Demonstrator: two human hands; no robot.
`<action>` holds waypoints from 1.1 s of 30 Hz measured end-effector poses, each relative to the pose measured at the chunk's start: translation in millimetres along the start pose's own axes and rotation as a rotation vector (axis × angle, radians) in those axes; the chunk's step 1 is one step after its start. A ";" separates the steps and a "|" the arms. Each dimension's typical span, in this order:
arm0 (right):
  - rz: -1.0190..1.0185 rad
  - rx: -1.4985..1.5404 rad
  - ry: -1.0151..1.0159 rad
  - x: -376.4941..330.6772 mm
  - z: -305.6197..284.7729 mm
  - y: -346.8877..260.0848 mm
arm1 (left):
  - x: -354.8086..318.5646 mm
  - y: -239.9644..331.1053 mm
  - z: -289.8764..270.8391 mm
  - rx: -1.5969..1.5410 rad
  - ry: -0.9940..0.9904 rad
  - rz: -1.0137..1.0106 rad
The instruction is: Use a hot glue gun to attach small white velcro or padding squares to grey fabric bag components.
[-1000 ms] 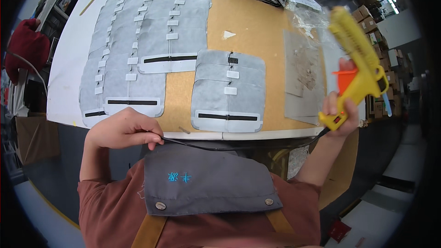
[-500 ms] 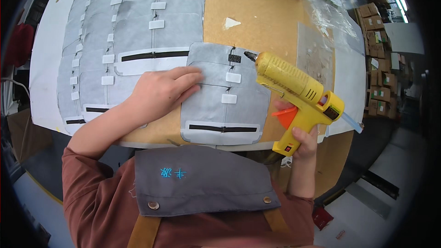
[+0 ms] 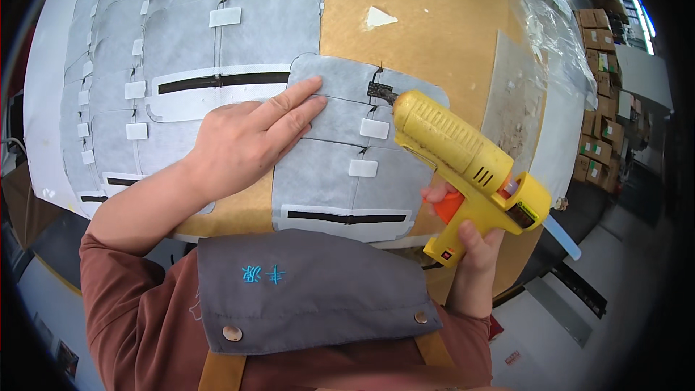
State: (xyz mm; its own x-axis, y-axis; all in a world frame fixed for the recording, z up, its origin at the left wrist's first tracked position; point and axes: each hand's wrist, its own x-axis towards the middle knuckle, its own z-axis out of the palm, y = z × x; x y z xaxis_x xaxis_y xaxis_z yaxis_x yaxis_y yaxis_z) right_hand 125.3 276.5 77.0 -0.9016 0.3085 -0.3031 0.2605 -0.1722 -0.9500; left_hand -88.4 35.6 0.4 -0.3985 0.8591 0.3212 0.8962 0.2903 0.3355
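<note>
My right hand (image 3: 474,235) is closed around the handle of a yellow hot glue gun (image 3: 456,145), fingers at its orange trigger. A translucent glue stick (image 3: 563,237) pokes out of the back. The dark nozzle tip meets, or hovers just over, a small black textured patch (image 3: 378,90) on a grey fabric panel (image 3: 318,177). Down the panel run thin wires, two white rectangular tabs (image 3: 374,128) and a black strip (image 3: 347,217) in a white border. My left hand (image 3: 250,141) lies flat, fingers stretched out, on the panel's left part.
More grey panels (image 3: 184,43) with white tabs overlap in rows to the left. Brown board (image 3: 441,36) covers the table, with a white scrap (image 3: 380,17) on it. At right lie a translucent sheet (image 3: 510,105) and crumpled clear plastic (image 3: 554,36). Cardboard boxes (image 3: 597,101) are stacked beyond.
The glue gun's nozzle has come from right of the black patch onto or right over it. My left hand's fingers have straightened and spread on the panel. The view has shifted slightly.
</note>
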 end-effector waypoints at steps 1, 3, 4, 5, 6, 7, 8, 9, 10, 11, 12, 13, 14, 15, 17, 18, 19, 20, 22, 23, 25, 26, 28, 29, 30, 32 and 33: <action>0.006 -0.002 -0.002 0.2 2.2 -1.5 | -0.2 0.4 0.3 0.003 0.003 -0.009; 0.012 -0.064 0.025 0.8 5.5 -3.8 | -0.5 1.3 0.4 0.016 0.001 -0.017; 0.017 -0.067 0.024 1.7 6.4 -4.7 | -0.5 1.7 0.1 0.032 0.000 -0.019; 0.016 -0.083 0.020 2.6 7.2 -5.4 | -0.6 1.8 -0.4 0.028 0.000 -0.023; 0.015 -0.100 0.018 3.4 7.5 -5.8 | -0.1 1.5 -0.7 0.030 -0.007 -0.022; 0.019 -0.103 0.019 4.0 7.5 -5.4 | 0.3 1.1 -0.9 0.032 -0.013 -0.022; 0.022 -0.100 0.016 4.5 7.3 -4.6 | 0.7 0.8 -1.1 0.028 -0.013 -0.024; 0.024 -0.096 0.012 5.1 7.1 -3.5 | 0.6 0.5 -1.1 0.035 -0.020 -0.020; 0.028 -0.097 0.010 5.0 7.2 -3.4 | 0.6 0.1 -1.1 0.043 -0.027 -0.017; 0.049 -0.093 0.016 4.4 7.4 -3.6 | 0.8 -0.2 -1.1 0.041 -0.028 -0.020; 0.070 -0.087 0.022 4.2 7.5 -3.6 | 0.9 -0.2 -1.5 0.041 -0.030 -0.018; 0.073 -0.087 0.021 4.7 6.7 -3.0 | 1.2 -0.2 -1.8 0.042 -0.031 -0.015; 0.074 -0.087 0.009 5.0 5.6 -2.3 | 1.4 -0.3 -2.1 0.041 -0.033 -0.017; 0.076 -0.088 -0.004 5.7 5.0 -1.6 | 1.3 -0.5 -2.0 0.036 -0.031 -0.017; 0.077 -0.083 -0.004 6.1 5.7 -1.3 | 1.0 -0.7 -2.1 0.031 -0.030 -0.020; 0.076 -0.078 0.000 6.3 5.8 -1.0 | 1.3 -0.4 -2.0 0.029 -0.031 -0.021; 0.077 -0.077 -0.001 7.0 6.2 -0.3 | 1.7 -0.2 -1.9 0.027 -0.032 -0.022; 0.061 -0.055 -0.006 7.8 6.9 0.5 | 2.3 -0.2 -2.0 0.027 -0.033 -0.023; 0.047 -0.032 -0.014 7.9 6.8 1.7 | 2.4 0.0 -2.8 0.028 -0.039 -0.024; 0.049 -0.042 -0.008 6.7 5.5 2.4 | 2.5 0.1 -2.9 0.027 -0.041 -0.026; 0.051 -0.051 -0.004 4.9 3.5 4.5 | 2.3 -0.3 -3.1 0.016 -0.034 -0.025; 0.036 -0.057 0.002 4.0 2.5 5.7 | 2.3 -0.5 -3.3 0.017 -0.035 -0.026; 0.022 -0.064 0.011 3.3 1.1 8.3 | 3.3 -0.6 -2.8 0.015 -0.030 -0.020; 0.016 -0.054 0.007 3.7 0.7 9.5 | 3.5 -0.9 -2.3 0.014 -0.031 -0.019; 0.009 -0.044 0.001 4.2 0.4 10.4 | 3.2 -1.0 -2.1 0.015 -0.028 -0.022; 0.009 -0.031 0.004 5.0 2.2 11.5 | 3.2 -0.6 -2.1 0.017 -0.027 -0.023; 0.008 -0.020 0.006 5.8 3.3 12.0 | 3.0 -0.4 -2.3 0.017 -0.029 -0.026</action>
State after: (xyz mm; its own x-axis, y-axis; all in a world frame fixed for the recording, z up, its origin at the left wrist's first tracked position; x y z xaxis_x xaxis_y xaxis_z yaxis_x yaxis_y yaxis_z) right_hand 122.0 273.2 64.0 -0.8975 0.3125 -0.3110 0.2745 -0.1560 -0.9488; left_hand -90.4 37.1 3.2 -0.4161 0.8631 0.2862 0.8889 0.3196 0.3283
